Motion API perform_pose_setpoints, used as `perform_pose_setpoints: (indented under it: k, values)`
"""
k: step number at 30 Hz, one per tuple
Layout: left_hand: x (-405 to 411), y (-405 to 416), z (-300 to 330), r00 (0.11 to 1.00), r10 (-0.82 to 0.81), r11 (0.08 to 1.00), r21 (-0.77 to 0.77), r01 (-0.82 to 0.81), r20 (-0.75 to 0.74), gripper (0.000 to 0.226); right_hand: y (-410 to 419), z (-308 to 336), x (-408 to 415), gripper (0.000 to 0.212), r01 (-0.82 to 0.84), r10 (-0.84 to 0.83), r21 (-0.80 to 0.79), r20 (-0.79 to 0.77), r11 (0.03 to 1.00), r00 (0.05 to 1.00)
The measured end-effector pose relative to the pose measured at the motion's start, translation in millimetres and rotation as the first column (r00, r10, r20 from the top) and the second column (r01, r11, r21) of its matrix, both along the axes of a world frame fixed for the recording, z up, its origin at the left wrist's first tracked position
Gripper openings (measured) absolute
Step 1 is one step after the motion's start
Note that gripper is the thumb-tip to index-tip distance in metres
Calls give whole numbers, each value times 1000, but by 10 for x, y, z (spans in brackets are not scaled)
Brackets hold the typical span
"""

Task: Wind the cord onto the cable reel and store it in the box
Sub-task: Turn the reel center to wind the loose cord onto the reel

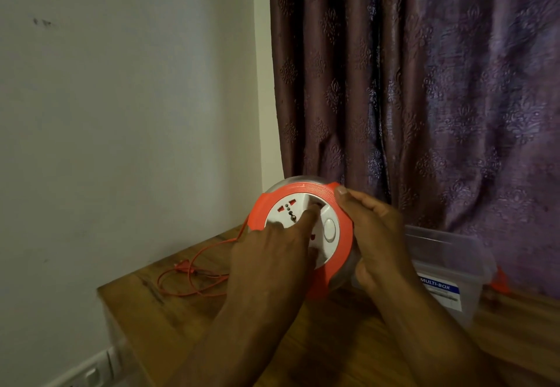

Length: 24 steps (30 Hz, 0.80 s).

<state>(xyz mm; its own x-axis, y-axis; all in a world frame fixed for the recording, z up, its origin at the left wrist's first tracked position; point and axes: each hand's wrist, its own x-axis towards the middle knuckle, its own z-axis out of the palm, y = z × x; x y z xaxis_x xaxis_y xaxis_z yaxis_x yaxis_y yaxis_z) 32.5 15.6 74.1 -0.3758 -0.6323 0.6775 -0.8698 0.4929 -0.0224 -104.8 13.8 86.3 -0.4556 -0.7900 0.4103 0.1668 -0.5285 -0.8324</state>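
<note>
The round cable reel [328,197], orange-rimmed with a white socket face, is held up above the wooden table [303,335], its face tilted toward me. My right hand [375,235] grips its right rim, thumb on the top edge. My left hand [272,253] lies across the white face with the index finger pushed into a recess near the top. The orange cord [194,277] hangs from the reel's left side and lies in loose loops on the table at the left, plug end among them. The clear plastic box [448,268] stands to the right, partly behind my right hand.
A pale wall fills the left and a purple patterned curtain [424,83] hangs behind the table. The table's left edge [104,295] is close to the cord loops. A white wall switch plate [91,371] shows at the bottom left. Something orange [500,280] lies behind the box.
</note>
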Motion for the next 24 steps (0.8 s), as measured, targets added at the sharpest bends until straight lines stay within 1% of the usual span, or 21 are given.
perform_pose_setpoints:
  k: [2, 4, 7, 9, 11, 13, 14, 16, 19, 21, 24]
  values:
    - [34, -3, 13, 997, -50, 998, -41, 52, 60, 68, 3, 16, -32, 18, -19, 19, -4, -2, 1000, 1000]
    - [85, 6, 51, 988, -97, 994, -36, 103, 123, 70, 11, 34, -66, 20, -46, 46, -9, -4, 999, 999]
    - [139, 24, 122, 977, -108, 993, -34, 116, 185, 71, 11, 43, -66, 20, -59, 58, -5, -14, 998, 998]
    - [146, 54, 147, 981, -142, 989, -30, 147, 132, 63, 11, 39, -35, 20, -49, 48, -13, -18, 999, 999]
    - [166, 109, 136, 975, -221, 975, -13, 222, 12, 54, 16, 36, -15, 20, -26, 26, -24, -21, 999, 999]
    - [218, 192, 127, 947, -292, 956, -61, 287, -135, 46, 22, 40, -22, 17, 8, -8, -39, -14, 999, 1000]
    - [249, 226, 114, 942, -283, 959, -90, 270, -182, 43, 21, 40, -32, 14, 29, -29, -44, -6, 999, 1000]
    - [291, 261, 91, 952, -222, 974, -102, 204, -211, 52, 18, 38, -29, 7, 69, -68, -48, 11, 996, 998]
    - [246, 241, 38, 978, -142, 987, -93, 128, -156, 67, 13, 26, 28, 6, 89, -88, -55, 23, 994, 996]
    - [181, 219, 19, 985, -89, 994, -80, 77, -147, 70, 14, 13, 71, 6, 80, -79, -60, 14, 995, 997]
    - [89, 202, 30, 984, -10, 997, -77, -4, -176, 72, 8, -10, 117, 5, 80, -80, -69, 4, 994, 997]
